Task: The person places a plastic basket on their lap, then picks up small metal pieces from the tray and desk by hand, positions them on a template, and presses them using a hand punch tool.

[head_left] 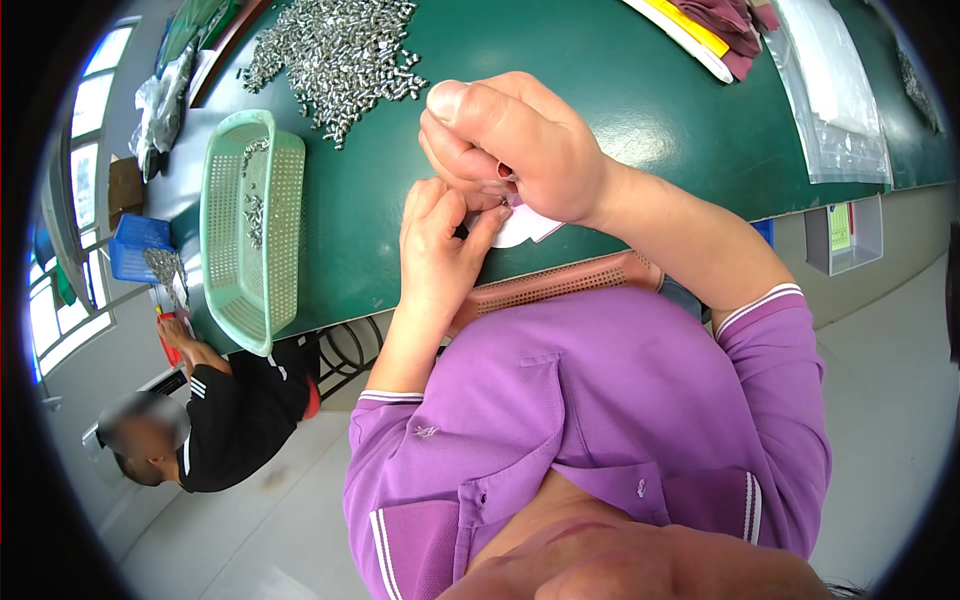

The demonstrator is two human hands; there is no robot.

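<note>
At the near edge of the green table (620,110), my two hands meet. My right hand (525,140) is closed in a fist with the thumb on top. A bit of something dark red and shiny shows below its curled fingers; the rest is hidden in the palm. My left hand (440,235) is just left of it, thumb and fingers pinched together at a tiny piece that I cannot make out. Under the fingertips lies a flat white piece (513,230), like paper or card, partly covered by both hands.
A heap of small metal cylinders (345,55) lies at the far left. Nearer stands a pale green basket (285,215) with a few more inside. A pink-brown basket (560,283) sits below the table edge. Plastic bags (835,110) lie right. Another person (245,420) sits left.
</note>
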